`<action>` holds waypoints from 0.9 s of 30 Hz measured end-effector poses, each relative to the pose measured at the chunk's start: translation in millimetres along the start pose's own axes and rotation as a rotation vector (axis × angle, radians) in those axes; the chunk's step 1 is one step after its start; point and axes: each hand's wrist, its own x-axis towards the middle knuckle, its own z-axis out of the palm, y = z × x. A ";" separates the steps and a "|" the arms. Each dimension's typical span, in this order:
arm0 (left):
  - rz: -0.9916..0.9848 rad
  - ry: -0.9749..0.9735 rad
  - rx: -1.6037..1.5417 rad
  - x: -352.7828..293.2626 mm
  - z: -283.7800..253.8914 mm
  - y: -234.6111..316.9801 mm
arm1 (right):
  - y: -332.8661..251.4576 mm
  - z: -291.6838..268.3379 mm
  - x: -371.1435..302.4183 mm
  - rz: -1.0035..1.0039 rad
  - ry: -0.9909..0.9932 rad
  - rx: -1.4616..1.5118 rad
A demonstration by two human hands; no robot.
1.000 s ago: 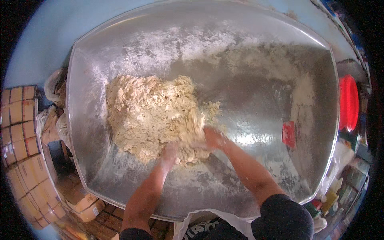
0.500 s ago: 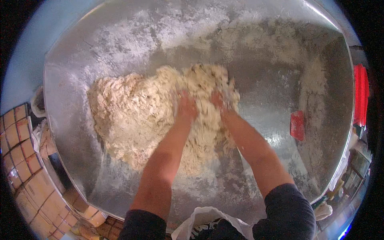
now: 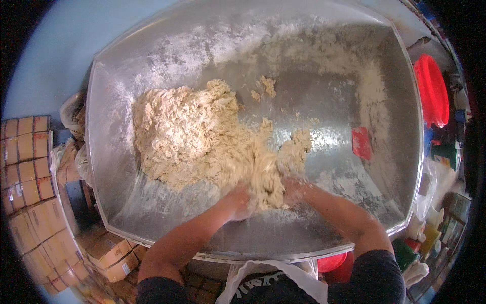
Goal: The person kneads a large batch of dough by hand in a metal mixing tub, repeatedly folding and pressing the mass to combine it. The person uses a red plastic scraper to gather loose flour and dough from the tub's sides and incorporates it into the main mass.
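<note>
A big, shaggy, cream-coloured heap of dough (image 3: 177,131) lies in the left half of a wide metal trough (image 3: 324,91). From its right side a looser part stretches toward me, blurred by motion. My left hand (image 3: 242,201) grips this part from the left, near the trough's front. On the other side my right hand (image 3: 294,188) has hold of it too. Dough and blur hide most of the fingers of both hands. Small dough scraps (image 3: 268,86) lie behind, toward the far wall.
A red scraper-like piece (image 3: 361,143) rests inside the trough at the right. Flour coats the metal walls. Stacked cardboard boxes (image 3: 38,210) stand outside at the left. Beyond the right rim is a red plastic basin (image 3: 432,91); another red container (image 3: 331,262) shows below the front edge.
Both hands have come toward me, dragging the loose dough from the heap's right side to the trough's front. Scraps are left behind. The whole view has shifted a little.
</note>
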 end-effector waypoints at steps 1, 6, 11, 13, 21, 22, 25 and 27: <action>-0.056 0.056 -0.051 -16.3 12.9 2.6 | 1.9 10.9 -7.6 0.027 0.031 -0.015; -0.147 0.161 0.084 20.4 39.8 -44.6 | 6.3 3.2 30.5 -0.134 0.614 -0.670; -0.429 0.311 0.223 161.7 -29.6 -153.7 | 18.0 -120.5 142.7 0.080 0.934 -0.486; -0.511 0.315 0.189 198.5 -67.5 -195.0 | 34.4 -182.8 187.8 0.066 1.085 -0.454; -0.491 0.224 0.084 139.7 -48.7 -77.5 | -6.4 -120.2 112.4 0.051 0.891 -0.304; -0.414 0.074 0.009 102.2 -33.3 -52.2 | -12.0 -93.4 77.7 -0.037 0.794 -0.314; -0.174 0.152 -0.513 -2.4 5.1 -12.8 | -9.3 -36.1 -5.2 -0.189 0.605 -0.230; -0.212 0.396 -0.761 -47.8 24.9 -29.7 | 22.3 -46.2 -21.9 -0.345 0.577 -0.257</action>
